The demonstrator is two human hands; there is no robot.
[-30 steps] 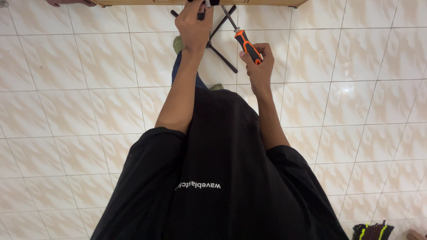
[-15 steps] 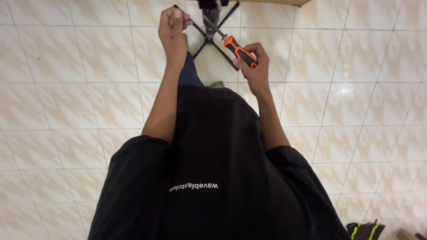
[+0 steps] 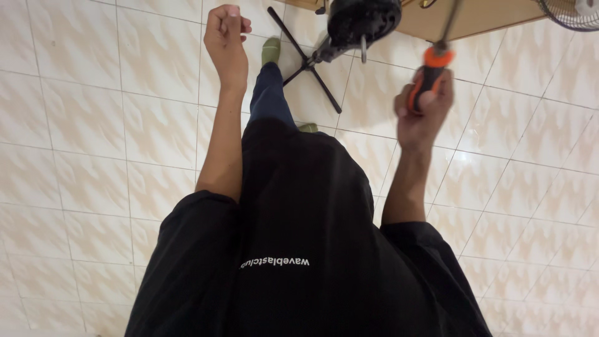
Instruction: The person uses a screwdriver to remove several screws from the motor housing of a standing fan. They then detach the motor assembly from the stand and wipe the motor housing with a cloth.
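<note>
My right hand [image 3: 423, 118] grips an orange and black screwdriver [image 3: 430, 75] by its handle, shaft pointing up, to the right of a black fan motor housing [image 3: 365, 22]. The housing sits atop a black cross-shaped stand [image 3: 306, 59] on the tiled floor. My left hand [image 3: 226, 37] is raised to the left of the housing, fingers curled closed; whether something small is pinched in them I cannot tell. Neither hand touches the housing.
A wooden bench or board [image 3: 462, 19] runs along the top right. A fan grille [image 3: 571, 12] shows in the top right corner. My green-socked foot [image 3: 271, 50] stands by the stand. Cream floor tiles [image 3: 93, 125] surround me.
Both hands have pulled away from the motor housing: the left moved left, the right swung out to the right with the screwdriver now upright. The view has moved closer.
</note>
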